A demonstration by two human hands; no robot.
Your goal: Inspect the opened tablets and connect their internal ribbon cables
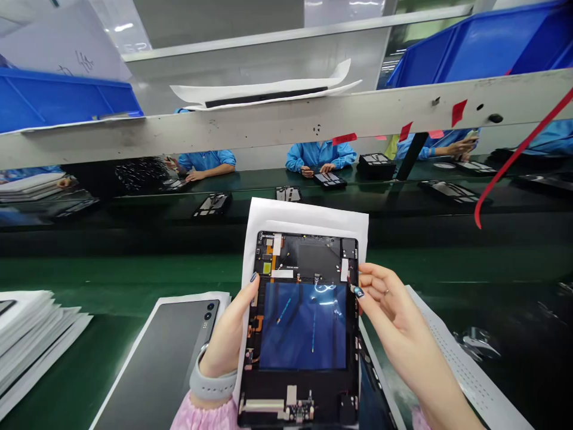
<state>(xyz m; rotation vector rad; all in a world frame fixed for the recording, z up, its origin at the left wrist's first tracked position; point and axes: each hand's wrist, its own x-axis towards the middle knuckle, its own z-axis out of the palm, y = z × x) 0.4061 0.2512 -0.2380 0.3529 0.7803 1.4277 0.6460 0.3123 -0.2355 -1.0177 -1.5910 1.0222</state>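
Note:
An opened tablet housing (303, 325), with its inner boards and a dark blue battery panel showing, is held up in the middle with white paper (308, 216) behind it. My left hand (230, 328) grips its left edge, thumb on the frame. At the upper right edge is my right hand (394, 316), its thumb and fingers closed on the frame beside a small white label. A grey tablet back cover (165, 346) with camera lenses lies on white paper to the left. Another dark panel (373, 388) is partly hidden under the held housing.
Paper sheets (40, 346) are stacked at the left; a printed sheet (474, 364) lies at the right. Beyond the green bench runs a dark line carrying tablet housings (212, 204), where people in blue work. A white rail (268, 122), blue bins (483, 45) and a red strap (519, 158) are above.

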